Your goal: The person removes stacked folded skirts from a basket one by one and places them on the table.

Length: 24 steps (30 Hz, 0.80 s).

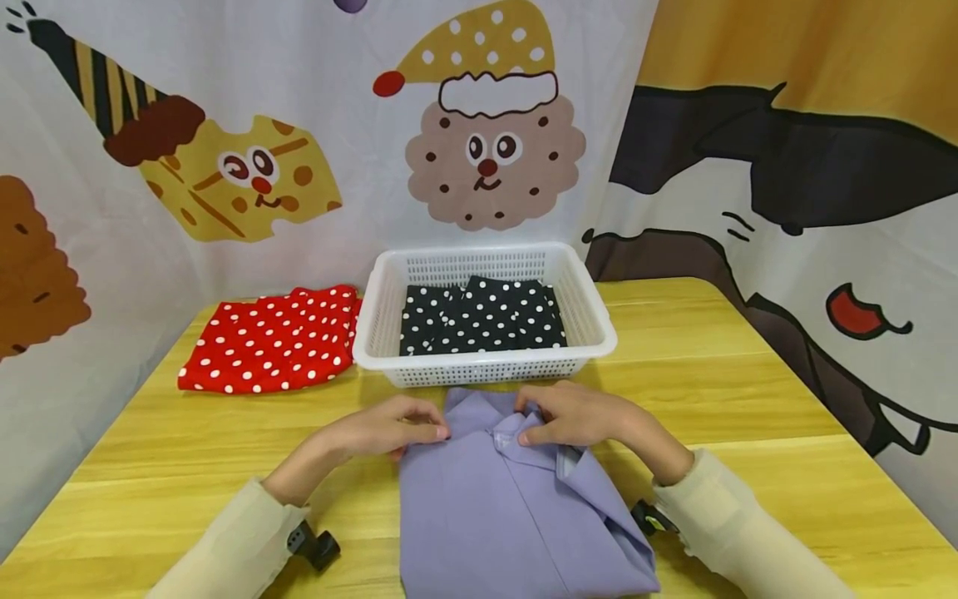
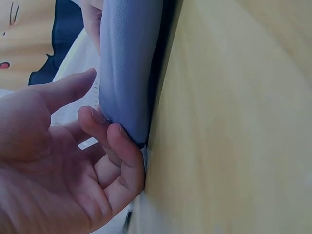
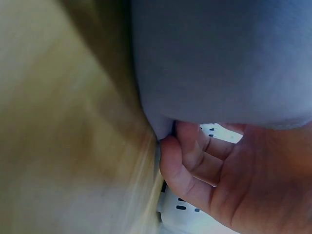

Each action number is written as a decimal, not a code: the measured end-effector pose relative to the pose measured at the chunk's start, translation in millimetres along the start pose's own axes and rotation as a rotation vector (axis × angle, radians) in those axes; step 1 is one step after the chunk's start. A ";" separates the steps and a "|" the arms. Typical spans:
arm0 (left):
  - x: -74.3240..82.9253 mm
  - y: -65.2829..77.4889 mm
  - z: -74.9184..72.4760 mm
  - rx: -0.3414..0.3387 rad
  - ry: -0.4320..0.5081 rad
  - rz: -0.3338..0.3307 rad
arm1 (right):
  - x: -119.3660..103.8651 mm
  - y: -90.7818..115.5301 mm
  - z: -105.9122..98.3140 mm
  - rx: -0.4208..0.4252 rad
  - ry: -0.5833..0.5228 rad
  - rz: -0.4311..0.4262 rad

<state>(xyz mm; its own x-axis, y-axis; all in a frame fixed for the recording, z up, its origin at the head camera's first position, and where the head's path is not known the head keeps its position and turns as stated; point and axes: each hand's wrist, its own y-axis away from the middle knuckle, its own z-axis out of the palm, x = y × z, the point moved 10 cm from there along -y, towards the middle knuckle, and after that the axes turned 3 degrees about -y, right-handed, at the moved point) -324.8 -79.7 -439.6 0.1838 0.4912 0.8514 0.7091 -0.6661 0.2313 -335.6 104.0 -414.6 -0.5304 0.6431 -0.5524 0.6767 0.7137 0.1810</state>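
A folded lavender shirt (image 1: 479, 507) lies on the table, its collar end toward the basket. My left hand (image 1: 385, 428) is at the shirt's upper left edge; in the left wrist view, curled fingers (image 2: 127, 151) meet the fabric's edge and the thumb is beside its upper face. At the collar, my right hand (image 1: 576, 413) holds the cloth between thumb and fingers. Seen from the right wrist, the outer fingers (image 3: 178, 168) curl at the shirt's lower edge, while the thumb is hidden behind fabric.
Behind the shirt stands a white plastic basket (image 1: 486, 366) with folded black polka-dot cloth (image 1: 486, 320) inside. A folded red polka-dot cloth (image 1: 277, 341) lies left of it on the wooden table (image 1: 696, 374). A printed curtain (image 1: 359, 50) hangs along the back.
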 end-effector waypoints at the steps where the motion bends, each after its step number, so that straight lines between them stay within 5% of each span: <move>1: -0.6 -0.2 0.4 0.001 0.000 -0.002 | 0.3 -0.2 0.6 0.002 0.000 -0.002; 24: -4.8 -1.8 -6.3 0.041 0.007 -0.034 | 2.1 -4.5 -2.3 0.009 0.006 0.032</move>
<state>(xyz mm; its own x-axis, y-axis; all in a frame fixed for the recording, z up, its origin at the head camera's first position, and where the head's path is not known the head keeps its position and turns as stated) -331.3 -84.5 -441.2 0.1543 0.5087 0.8470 0.7420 -0.6257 0.2406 -340.9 102.8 -414.7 -0.5110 0.6674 -0.5418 0.6983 0.6898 0.1911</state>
